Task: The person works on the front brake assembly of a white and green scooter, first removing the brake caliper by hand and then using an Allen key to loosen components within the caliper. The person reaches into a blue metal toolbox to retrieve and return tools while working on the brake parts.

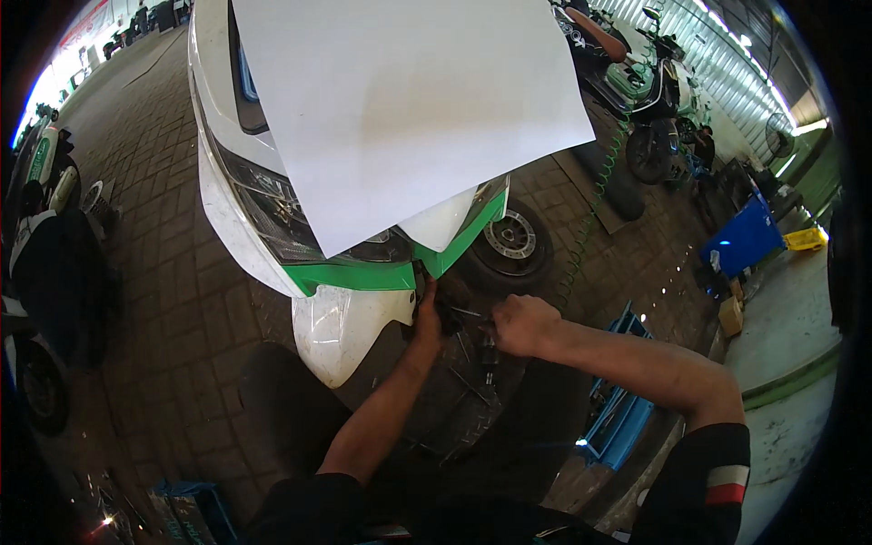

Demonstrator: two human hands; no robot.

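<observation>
In front of me is the front end of a white and green scooter (354, 278), with its white front fender (343, 329) low down. My left hand (431, 316) reaches up beside the fender, under the green trim. Its fingertips are partly lost in shadow, so their grip is unclear. Just to the right, my right hand (525, 325) is closed in a fist round a hand tool with a thin metal shaft (465, 312) pointing toward the left hand. The tool's exact kind is hidden. A large white sheet (427, 109) covers much of the scooter's upper front.
A loose wheel (510, 238) lies behind my right hand. A blue metal toolbox (619, 409) stands on the right. Several tools lie on the dark surface between my legs. Other scooters (649, 118) are farther back, and a green coiled hose (604, 182) hangs nearby.
</observation>
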